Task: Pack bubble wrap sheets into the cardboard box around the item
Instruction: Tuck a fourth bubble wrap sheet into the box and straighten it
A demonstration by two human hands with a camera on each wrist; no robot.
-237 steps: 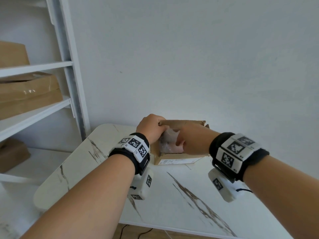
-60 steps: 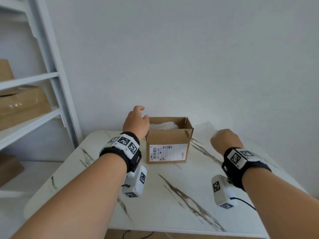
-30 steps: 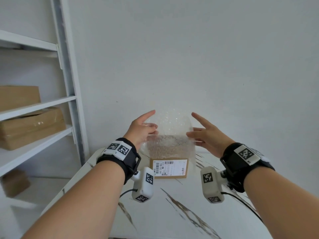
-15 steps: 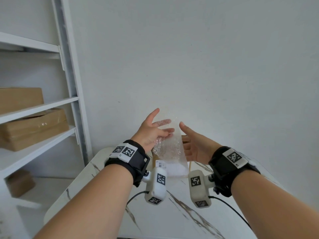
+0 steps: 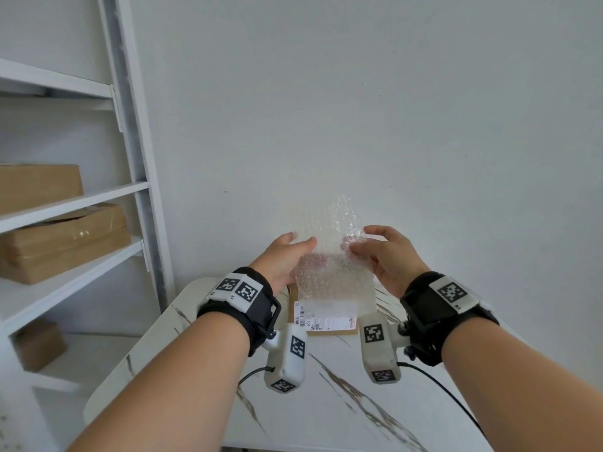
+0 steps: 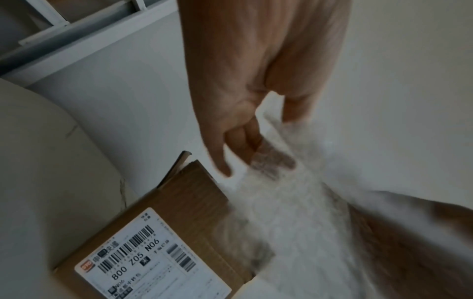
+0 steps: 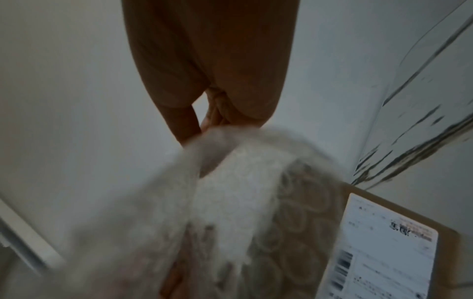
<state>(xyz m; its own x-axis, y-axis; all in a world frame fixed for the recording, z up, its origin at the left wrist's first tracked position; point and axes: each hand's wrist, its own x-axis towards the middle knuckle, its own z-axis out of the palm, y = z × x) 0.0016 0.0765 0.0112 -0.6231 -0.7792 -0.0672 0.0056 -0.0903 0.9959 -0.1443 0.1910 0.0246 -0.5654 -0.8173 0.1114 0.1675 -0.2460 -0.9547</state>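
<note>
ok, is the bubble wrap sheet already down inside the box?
No: in the head view both the left hand and right hand hold the bubble wrap sheet up above the cardboard box.

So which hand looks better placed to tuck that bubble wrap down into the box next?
Probably the left hand: it pinches the clear bubble wrap sheet directly above the brown cardboard box. The right hand holds the sheet's opposite edge, so the difference is slight.
</note>
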